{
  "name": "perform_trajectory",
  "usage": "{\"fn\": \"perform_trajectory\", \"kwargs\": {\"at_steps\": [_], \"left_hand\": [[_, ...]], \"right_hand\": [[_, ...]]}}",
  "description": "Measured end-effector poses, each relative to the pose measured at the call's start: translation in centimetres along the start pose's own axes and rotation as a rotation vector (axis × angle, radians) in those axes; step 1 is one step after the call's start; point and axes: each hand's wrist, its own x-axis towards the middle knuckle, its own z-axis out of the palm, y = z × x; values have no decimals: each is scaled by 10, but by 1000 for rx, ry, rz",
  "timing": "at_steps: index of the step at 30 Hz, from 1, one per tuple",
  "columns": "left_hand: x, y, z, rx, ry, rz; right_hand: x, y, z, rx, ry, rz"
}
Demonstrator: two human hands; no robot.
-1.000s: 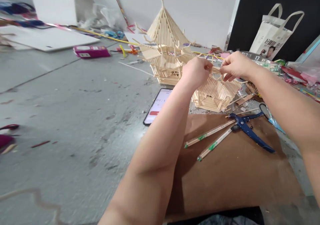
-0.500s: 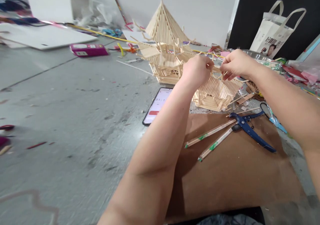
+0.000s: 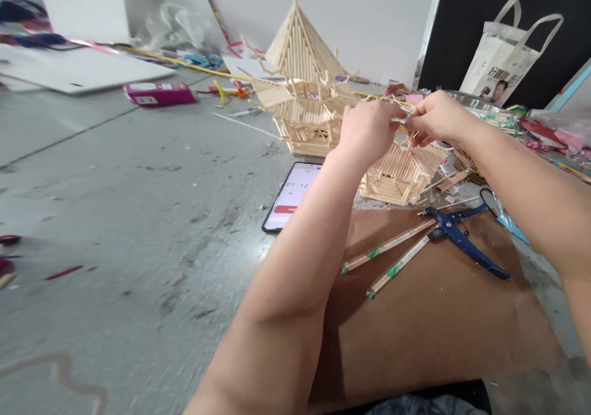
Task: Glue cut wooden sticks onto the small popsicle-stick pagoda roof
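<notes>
A small roof section built of thin wooden sticks (image 3: 397, 175) rests on the grey floor beyond a brown cardboard sheet (image 3: 434, 316). Above its top, my left hand (image 3: 367, 133) and my right hand (image 3: 431, 119) meet with fingers pinched together on a thin stick (image 3: 399, 121) held between them. Behind stands a taller pagoda model of wooden sticks (image 3: 302, 88) with a pointed roof.
A phone (image 3: 292, 196) with a lit timer lies left of the cardboard. Blue pliers (image 3: 457, 233) and two wrapped chopstick pairs (image 3: 388, 258) lie on the cardboard. A pink box (image 3: 159, 93), white boards, a tote bag (image 3: 508, 58) and colourful clutter ring the floor.
Both hands stay pinched above the small roof section, with only slight finger shifts. The view has drifted a little to the right.
</notes>
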Motion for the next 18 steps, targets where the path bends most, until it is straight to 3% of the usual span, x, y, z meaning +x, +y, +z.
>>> {"fn": "perform_trajectory", "kwargs": {"at_steps": [4, 13, 18], "left_hand": [[0, 0, 0, 140, -47, 76], [-4, 1, -5, 304, -58, 207], [-4, 3, -4, 379, -38, 240]], "right_hand": [[0, -1, 1, -2, -11, 90], [-3, 3, 7, 226, 85, 74], [-12, -3, 3, 328, 51, 104]]}}
